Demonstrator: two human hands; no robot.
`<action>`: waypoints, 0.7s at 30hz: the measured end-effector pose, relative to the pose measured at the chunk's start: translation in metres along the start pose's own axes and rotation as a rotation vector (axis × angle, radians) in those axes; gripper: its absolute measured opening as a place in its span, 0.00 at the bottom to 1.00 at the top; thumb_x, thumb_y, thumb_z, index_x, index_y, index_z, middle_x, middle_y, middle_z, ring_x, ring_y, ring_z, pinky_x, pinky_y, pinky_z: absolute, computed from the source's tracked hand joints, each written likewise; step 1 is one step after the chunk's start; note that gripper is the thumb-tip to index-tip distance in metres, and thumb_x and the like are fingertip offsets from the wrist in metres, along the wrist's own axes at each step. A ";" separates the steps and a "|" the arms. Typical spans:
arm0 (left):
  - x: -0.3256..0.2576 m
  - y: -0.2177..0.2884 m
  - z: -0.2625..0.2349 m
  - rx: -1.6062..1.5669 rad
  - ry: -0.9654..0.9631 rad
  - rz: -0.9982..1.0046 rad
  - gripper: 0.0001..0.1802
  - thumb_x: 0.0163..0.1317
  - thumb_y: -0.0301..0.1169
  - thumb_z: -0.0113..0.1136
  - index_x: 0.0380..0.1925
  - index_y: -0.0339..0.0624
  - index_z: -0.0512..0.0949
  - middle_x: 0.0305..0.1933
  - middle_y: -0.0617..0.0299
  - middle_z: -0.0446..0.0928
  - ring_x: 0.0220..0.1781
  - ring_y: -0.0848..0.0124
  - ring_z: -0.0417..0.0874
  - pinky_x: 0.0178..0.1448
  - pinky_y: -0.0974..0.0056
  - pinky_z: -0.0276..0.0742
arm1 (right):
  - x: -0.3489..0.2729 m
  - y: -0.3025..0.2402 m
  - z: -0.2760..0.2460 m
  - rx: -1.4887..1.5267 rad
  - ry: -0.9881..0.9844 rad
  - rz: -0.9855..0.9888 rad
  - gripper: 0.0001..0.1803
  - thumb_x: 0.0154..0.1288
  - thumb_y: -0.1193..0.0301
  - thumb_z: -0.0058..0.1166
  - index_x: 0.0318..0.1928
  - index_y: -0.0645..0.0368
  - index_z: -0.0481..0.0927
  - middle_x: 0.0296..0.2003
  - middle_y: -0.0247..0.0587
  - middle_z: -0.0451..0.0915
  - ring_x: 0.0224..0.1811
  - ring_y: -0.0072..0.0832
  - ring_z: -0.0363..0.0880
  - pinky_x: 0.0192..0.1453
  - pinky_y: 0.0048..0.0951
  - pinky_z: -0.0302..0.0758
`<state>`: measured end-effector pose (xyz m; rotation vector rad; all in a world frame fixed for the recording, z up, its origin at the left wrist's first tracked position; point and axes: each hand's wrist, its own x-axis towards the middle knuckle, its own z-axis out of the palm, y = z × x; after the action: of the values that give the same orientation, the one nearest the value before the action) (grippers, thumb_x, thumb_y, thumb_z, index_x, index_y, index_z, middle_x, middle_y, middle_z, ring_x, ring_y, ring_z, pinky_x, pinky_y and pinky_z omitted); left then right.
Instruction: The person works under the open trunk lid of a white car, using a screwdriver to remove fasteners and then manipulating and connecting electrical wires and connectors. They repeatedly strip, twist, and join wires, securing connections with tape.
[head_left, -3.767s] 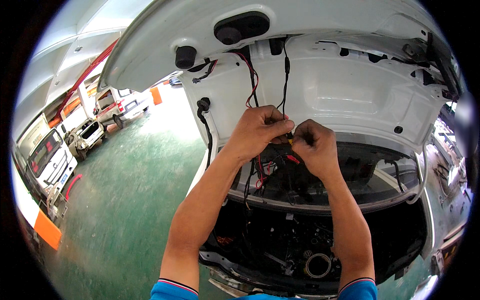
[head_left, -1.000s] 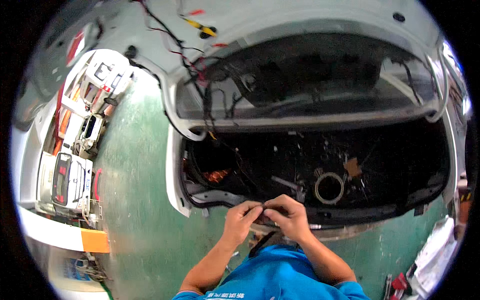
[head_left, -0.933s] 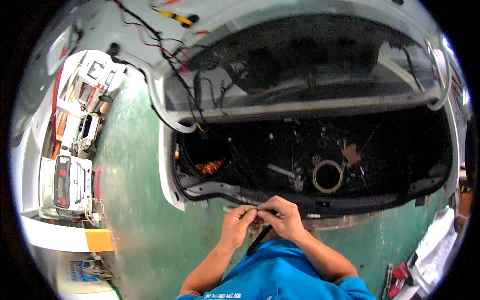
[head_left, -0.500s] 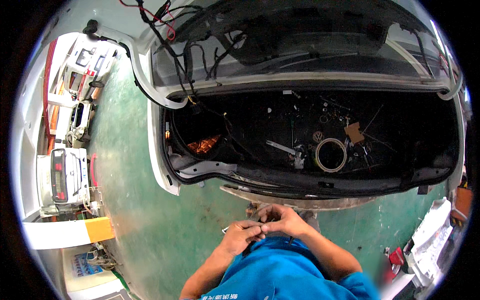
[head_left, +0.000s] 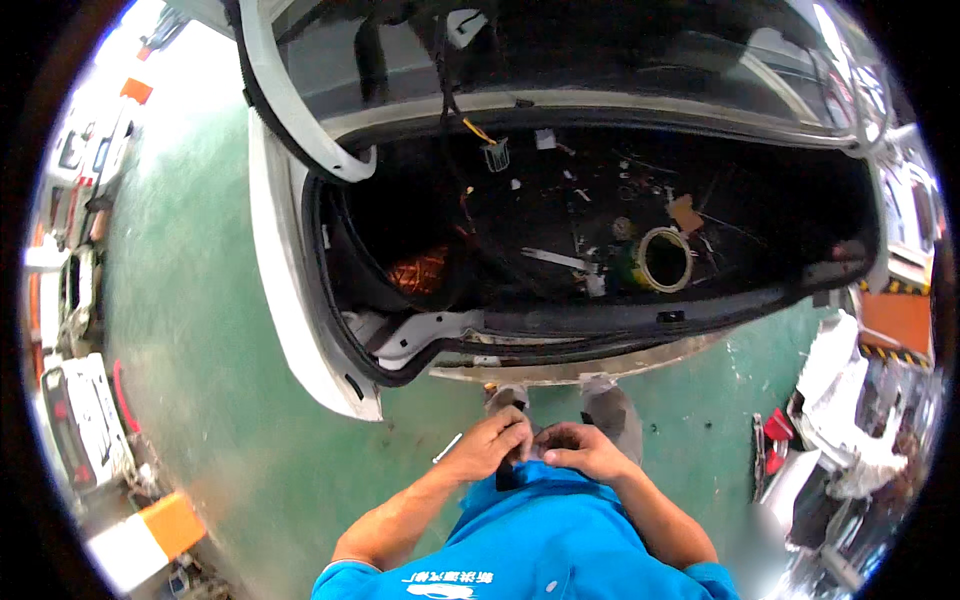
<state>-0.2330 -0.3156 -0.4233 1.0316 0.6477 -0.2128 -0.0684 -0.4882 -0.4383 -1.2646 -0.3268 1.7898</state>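
My left hand (head_left: 490, 443) is in front of my waist, its fingers curled together. A dark strip-like piece (head_left: 507, 476) shows just below those fingers; its kind is unclear. Beside the back of that hand lies a thin pale rod (head_left: 447, 448), and I cannot tell whether it is held or on the floor. Close by on the right, my right hand (head_left: 590, 453) has its thumb and fingers bent inward, hiding whatever is between them. Both hands are between my blue shirt (head_left: 520, 540) and the open car boot (head_left: 560, 325).
Inside the boot lie a roll of tape (head_left: 646, 275), a piece of cardboard (head_left: 685, 213), a pale flat strip (head_left: 553, 259) and small scraps. A wire with a connector (head_left: 496, 155) hangs over it. White body parts (head_left: 835, 390) stand on the right.
My hands have come slightly apart, the right one lower, the left one with its knuckles turned up. The view has shifted, so the boot appears further left and higher.
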 end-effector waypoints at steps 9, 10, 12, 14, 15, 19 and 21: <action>-0.016 0.024 -0.039 0.375 -0.105 0.005 0.23 0.76 0.50 0.48 0.33 0.41 0.73 0.26 0.65 0.74 0.30 0.72 0.74 0.37 0.63 0.72 | -0.025 -0.084 0.026 -0.371 0.334 -0.103 0.26 0.64 0.60 0.66 0.54 0.67 0.80 0.47 0.47 0.85 0.50 0.32 0.83 0.58 0.34 0.77; -0.017 0.032 -0.041 0.461 -0.138 -0.016 0.24 0.76 0.51 0.47 0.33 0.40 0.74 0.26 0.64 0.74 0.31 0.72 0.73 0.37 0.63 0.72 | -0.031 -0.090 0.023 -0.387 0.384 -0.148 0.26 0.64 0.60 0.67 0.54 0.67 0.80 0.47 0.47 0.85 0.50 0.31 0.83 0.58 0.33 0.78; -0.016 0.039 -0.044 0.594 -0.154 -0.006 0.26 0.76 0.52 0.47 0.32 0.39 0.75 0.26 0.63 0.75 0.31 0.73 0.73 0.37 0.63 0.71 | -0.046 -0.117 0.018 -0.503 0.484 -0.166 0.24 0.64 0.62 0.67 0.54 0.65 0.80 0.46 0.44 0.85 0.48 0.27 0.82 0.55 0.31 0.78; -0.015 0.037 -0.048 0.634 -0.102 0.099 0.26 0.74 0.51 0.50 0.32 0.37 0.76 0.27 0.60 0.76 0.32 0.71 0.73 0.37 0.60 0.72 | -0.061 -0.142 0.022 -0.495 0.566 -0.208 0.23 0.63 0.63 0.68 0.53 0.65 0.81 0.45 0.42 0.85 0.47 0.25 0.82 0.54 0.30 0.78; -0.021 0.043 -0.048 0.653 -0.072 0.000 0.26 0.71 0.52 0.55 0.34 0.37 0.77 0.29 0.57 0.77 0.33 0.68 0.76 0.38 0.58 0.73 | -0.066 -0.147 0.022 -0.487 0.606 -0.219 0.23 0.63 0.63 0.68 0.53 0.65 0.81 0.44 0.42 0.85 0.47 0.24 0.81 0.53 0.29 0.78; -0.037 0.007 -0.066 0.801 0.131 -0.010 0.26 0.67 0.54 0.59 0.39 0.38 0.79 0.34 0.54 0.81 0.38 0.63 0.81 0.43 0.56 0.76 | -0.069 -0.159 0.004 -0.526 0.660 -0.276 0.22 0.63 0.63 0.67 0.52 0.65 0.82 0.41 0.39 0.85 0.44 0.22 0.81 0.51 0.29 0.78; -0.051 -0.013 -0.086 0.824 0.167 -0.196 0.23 0.69 0.49 0.57 0.46 0.39 0.81 0.45 0.50 0.84 0.48 0.55 0.85 0.50 0.54 0.78 | -0.063 -0.169 -0.002 -0.584 0.667 -0.290 0.22 0.63 0.64 0.67 0.52 0.65 0.82 0.41 0.40 0.85 0.43 0.24 0.81 0.51 0.29 0.78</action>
<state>-0.3140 -0.2566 -0.4324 1.7883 0.8369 -0.6012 0.0244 -0.4421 -0.2903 -2.0145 -0.6304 0.9671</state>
